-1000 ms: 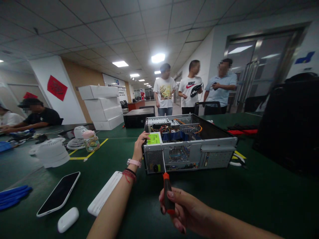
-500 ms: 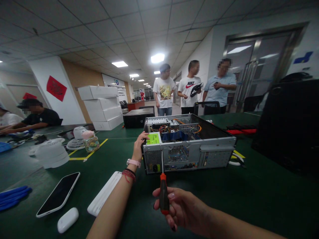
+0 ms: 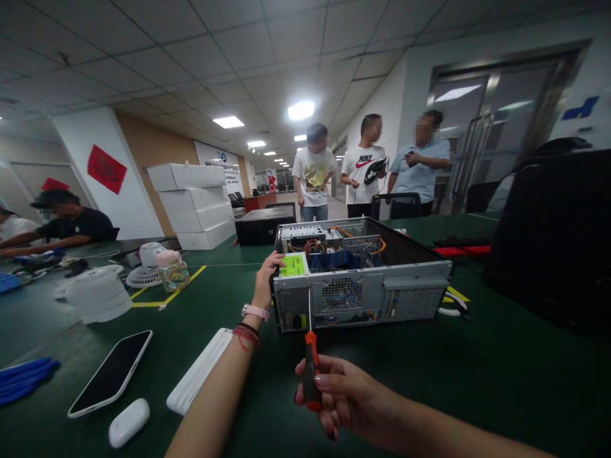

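Note:
An opened desktop computer case lies on its side on the green table, its rear panel towards me. My left hand grips the case's left rear corner, beside the power supply with its yellow-green label. Between the thumb and fingers of my right hand is a screwdriver with a black and red handle. Its shaft points up and away, and the tip meets the rear panel near the power supply's right edge. Whether a screw sits under the tip is too small to tell.
Left of my forearm lie a white power bank, a phone, a white earbud case and blue gloves. A jar and white fan parts stand behind. A large black object rises at right. Several people are beyond.
The screwdriver handle has turned slightly in my right hand and its lower end has shifted a little left. My left hand stays on the case.

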### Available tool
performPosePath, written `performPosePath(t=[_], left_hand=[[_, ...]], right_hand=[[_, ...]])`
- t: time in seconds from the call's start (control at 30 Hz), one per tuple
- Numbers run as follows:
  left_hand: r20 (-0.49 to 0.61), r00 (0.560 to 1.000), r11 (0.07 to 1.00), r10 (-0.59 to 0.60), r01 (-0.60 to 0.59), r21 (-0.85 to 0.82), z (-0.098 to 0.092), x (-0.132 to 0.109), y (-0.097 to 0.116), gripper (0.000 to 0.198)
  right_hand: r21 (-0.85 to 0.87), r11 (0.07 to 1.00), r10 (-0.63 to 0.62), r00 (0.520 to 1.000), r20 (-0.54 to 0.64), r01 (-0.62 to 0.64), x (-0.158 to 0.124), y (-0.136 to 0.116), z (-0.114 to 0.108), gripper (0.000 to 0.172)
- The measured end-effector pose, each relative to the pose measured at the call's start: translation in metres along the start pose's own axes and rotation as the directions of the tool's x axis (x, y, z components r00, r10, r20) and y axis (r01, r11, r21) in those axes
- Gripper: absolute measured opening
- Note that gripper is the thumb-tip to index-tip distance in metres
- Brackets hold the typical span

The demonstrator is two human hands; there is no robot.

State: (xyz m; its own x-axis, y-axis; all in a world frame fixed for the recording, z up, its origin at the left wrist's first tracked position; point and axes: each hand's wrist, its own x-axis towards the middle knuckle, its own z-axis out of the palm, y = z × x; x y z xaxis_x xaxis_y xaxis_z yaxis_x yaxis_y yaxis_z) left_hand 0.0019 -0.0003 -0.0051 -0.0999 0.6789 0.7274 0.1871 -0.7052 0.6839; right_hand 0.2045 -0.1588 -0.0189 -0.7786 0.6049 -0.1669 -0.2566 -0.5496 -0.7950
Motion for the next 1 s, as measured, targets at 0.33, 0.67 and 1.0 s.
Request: performPosePath(t=[0.33, 0.67, 1.0], left_hand=[[-0.003, 1.000, 1.000, -0.015, 0.015, 0.005, -0.0001, 0.0008, 0.0049, 0.028], [-0.005, 1.000, 1.000, -0.011, 0.011, -0.002, 0.0000, 0.0002, 0.0040, 0.028], [0.000, 1.000, 1.000, -0.017, 0.017, -0.020, 0.0002, 0.0006, 0.0038, 0.027]], right_hand=[[-0.070, 0.997, 0.035, 0.994, -0.104, -0.043, -0.0006, 0.0003, 0.0037, 0.041], [-0.079, 0.994, 0.070, 0.994, -0.084, -0.077, 0.0004, -0.0004, 0.0014, 0.039], [0.018, 1.000, -0.002, 0.999, -0.045, 0.003, -0.0026, -0.0016, 0.0042, 0.034]])
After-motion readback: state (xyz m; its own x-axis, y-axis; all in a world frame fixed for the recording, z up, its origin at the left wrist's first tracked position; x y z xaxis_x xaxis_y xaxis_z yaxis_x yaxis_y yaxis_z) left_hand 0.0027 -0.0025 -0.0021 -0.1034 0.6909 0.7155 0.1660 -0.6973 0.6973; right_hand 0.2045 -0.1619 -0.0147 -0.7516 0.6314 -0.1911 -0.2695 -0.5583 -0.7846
